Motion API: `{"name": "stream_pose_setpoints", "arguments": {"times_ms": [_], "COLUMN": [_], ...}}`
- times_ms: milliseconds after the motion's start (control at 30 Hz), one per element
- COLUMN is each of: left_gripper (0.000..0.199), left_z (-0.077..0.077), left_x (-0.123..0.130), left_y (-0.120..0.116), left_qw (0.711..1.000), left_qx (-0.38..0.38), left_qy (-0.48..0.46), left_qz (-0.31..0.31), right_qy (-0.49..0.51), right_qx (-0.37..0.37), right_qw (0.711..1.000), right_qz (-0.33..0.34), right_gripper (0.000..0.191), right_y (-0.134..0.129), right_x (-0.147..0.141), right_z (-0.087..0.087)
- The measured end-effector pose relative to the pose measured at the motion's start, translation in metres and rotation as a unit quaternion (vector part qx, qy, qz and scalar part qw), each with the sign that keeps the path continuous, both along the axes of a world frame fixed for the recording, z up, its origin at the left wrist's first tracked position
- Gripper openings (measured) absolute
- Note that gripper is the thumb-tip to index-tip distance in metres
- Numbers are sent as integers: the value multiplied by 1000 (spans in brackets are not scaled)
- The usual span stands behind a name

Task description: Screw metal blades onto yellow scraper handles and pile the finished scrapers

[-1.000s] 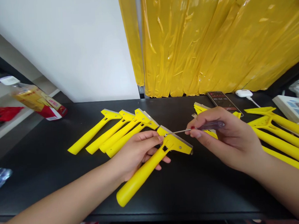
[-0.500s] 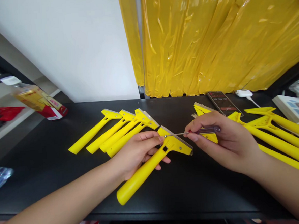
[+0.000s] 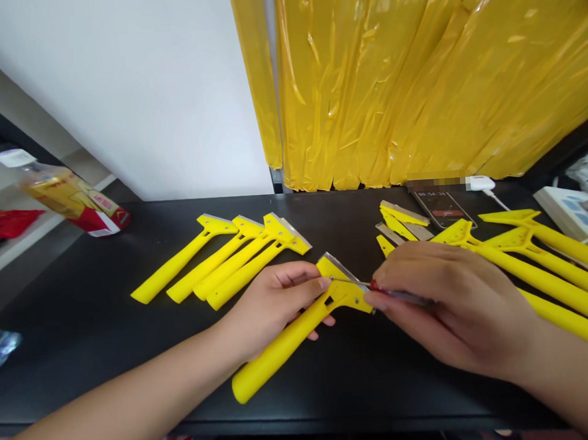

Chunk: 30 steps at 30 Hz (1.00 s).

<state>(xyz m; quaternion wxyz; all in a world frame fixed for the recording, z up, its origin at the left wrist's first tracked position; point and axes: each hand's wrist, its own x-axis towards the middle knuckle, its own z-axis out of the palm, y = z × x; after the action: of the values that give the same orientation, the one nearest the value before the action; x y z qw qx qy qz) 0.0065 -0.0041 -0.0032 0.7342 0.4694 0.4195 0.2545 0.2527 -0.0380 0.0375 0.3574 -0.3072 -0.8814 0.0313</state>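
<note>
My left hand is closed on a yellow scraper, its thumb and fingers pinching the head near a screw. The scraper's handle slants down toward the front edge, and a metal blade lines its far edge. My right hand grips a screwdriver whose thin shaft reaches left to the screw by my left thumb. Most of the screwdriver's handle is hidden by the fingers. Several similar scrapers lie overlapping on the left. Beyond my right hand are yellow head pieces and blades.
Scraper handles without blades lie at the right. Behind them are a phone, a white charger with a cable, and a power strip. A drink bottle leans at the left. The black table ends at a front edge.
My right hand has moved forward and lower, closer to the scraper, and the screwdriver's handle is more covered. The scraper's head has tilted and shifted slightly.
</note>
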Motion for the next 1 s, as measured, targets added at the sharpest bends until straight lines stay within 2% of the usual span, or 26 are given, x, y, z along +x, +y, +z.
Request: {"name": "stream_pose_setpoints", "arguments": {"times_ms": [133, 267, 400, 467, 533, 600, 667, 767, 900, 1000], "left_gripper": [25, 26, 27, 27, 27, 27, 27, 27, 27, 28], "left_z": [3, 4, 3, 2, 1, 0, 0, 0, 2, 2], "left_x": [0, 0, 0, 0, 0, -1, -1, -1, -2, -1], "left_y": [-1, 0, 2, 4, 4, 4, 4, 4, 5, 5], "left_qw": [1000, 999, 999, 998, 998, 999, 999, 999, 998, 998], "left_qx": [22, 29, 16, 8, 7, 8, 11, 21, 28, 27], "left_qy": [16, 26, 19, 18, 16, 15, 18, 23, 32, 40], "left_qz": [14, 24, 43, 56, 53, 44, 37, 34, 40, 46], "right_qy": [-21, 77, 155, 139, 107, 102, 126, 145, 157, 161], "right_qx": [7, -86, -152, -141, -97, -60, -58, -93, -196, -206], "right_qw": [999, 993, 975, 978, 988, 992, 990, 985, 967, 965], "right_qz": [42, 27, 50, 59, 56, 34, 4, 5, 44, 8], "right_gripper": [24, 26, 29, 35, 38, 36, 32, 25, 24, 27], "right_y": [-7, -9, -6, -4, -4, -5, -6, -8, -8, -10], "right_x": [-4, -5, -3, -3, -4, -5, -7, -6, -1, 1], "right_z": [5, 1, -1, 0, 3, 6, 7, 7, 4, 1]}}
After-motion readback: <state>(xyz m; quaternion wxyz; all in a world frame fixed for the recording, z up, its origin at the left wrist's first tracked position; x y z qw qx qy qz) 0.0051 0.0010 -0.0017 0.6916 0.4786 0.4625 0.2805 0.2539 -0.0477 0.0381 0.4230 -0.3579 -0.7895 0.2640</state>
